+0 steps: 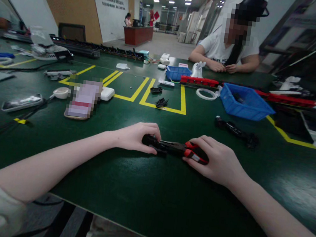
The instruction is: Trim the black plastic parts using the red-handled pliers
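Note:
Low over the green table, my left hand [136, 137] is closed round a black part [154, 143], whose exact kind I cannot make out. My right hand [216, 159] grips the red and black handles of a pair of long-nose pliers [176, 148]. The jaws point left and reach the black part; whether they pinch it I cannot tell. Beyond my right hand lies a longer black jointed piece [236, 130]. Two small black parts, one nearer [161, 102] and one farther [156, 90], rest by the yellow tape outline.
A blue bin [244, 102] with dark pieces inside stands at the right, a smaller blue bin [178, 73] farther back. To the left are a phone [82, 100], a white case [107, 94] and a cable. Across the table sits another person [228, 46].

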Action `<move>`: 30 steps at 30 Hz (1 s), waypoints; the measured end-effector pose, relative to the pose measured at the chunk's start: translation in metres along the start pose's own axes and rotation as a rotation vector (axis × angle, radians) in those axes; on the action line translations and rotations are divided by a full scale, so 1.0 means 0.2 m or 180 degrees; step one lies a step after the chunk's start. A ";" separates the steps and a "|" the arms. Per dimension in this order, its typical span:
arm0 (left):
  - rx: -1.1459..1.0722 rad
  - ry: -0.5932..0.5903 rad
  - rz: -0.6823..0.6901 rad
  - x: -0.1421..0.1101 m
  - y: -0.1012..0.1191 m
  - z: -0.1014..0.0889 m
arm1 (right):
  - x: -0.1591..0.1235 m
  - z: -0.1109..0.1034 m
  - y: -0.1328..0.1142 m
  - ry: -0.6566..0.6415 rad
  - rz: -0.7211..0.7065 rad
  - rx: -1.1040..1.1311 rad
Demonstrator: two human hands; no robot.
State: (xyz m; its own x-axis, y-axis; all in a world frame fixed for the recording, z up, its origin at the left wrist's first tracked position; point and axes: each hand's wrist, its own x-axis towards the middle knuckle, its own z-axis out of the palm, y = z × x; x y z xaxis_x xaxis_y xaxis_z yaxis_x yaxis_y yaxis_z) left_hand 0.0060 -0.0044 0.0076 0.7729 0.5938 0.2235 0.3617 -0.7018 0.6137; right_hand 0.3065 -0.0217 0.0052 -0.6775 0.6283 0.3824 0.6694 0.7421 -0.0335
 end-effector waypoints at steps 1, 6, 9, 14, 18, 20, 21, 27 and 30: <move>0.0033 -0.0012 0.0011 0.00 0.00 0.00 | 0.00 0.00 0.00 -0.0007 0.0008 -0.0007; 0.0572 -0.0107 0.0069 -0.01 0.00 0.00 | 0.00 0.01 0.00 -0.0076 0.0049 -0.0008; 0.1069 -0.0168 0.0216 -0.01 0.01 0.00 | 0.00 0.02 0.00 -0.0095 0.0068 0.0013; 0.1646 -0.0162 0.0327 0.00 0.01 0.00 | 0.00 0.01 0.01 -0.0076 0.0096 0.0101; 0.1881 -0.0222 0.0326 0.01 0.01 0.01 | 0.00 0.01 0.01 -0.0045 0.0051 0.0110; 0.1937 -0.0241 0.0347 0.01 0.01 0.01 | 0.00 0.02 0.00 -0.0036 0.0026 0.0104; 0.1954 -0.0255 0.0355 0.01 0.01 0.01 | 0.00 0.02 0.00 -0.0039 0.0009 0.0101; 0.2009 -0.0345 0.0387 0.01 0.01 0.01 | 0.00 0.02 0.00 -0.0077 -0.0058 0.0087; 0.2165 -0.0345 0.0449 0.01 0.00 0.02 | 0.00 0.01 0.00 -0.0085 -0.0087 0.0114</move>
State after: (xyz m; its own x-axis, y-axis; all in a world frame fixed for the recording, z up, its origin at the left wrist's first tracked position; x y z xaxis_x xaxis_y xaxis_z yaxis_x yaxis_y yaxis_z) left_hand 0.0086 -0.0047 0.0054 0.8713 0.4612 0.1676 0.4726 -0.8806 -0.0334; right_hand 0.3055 -0.0216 0.0028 -0.7036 0.6134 0.3588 0.6395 0.7667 -0.0566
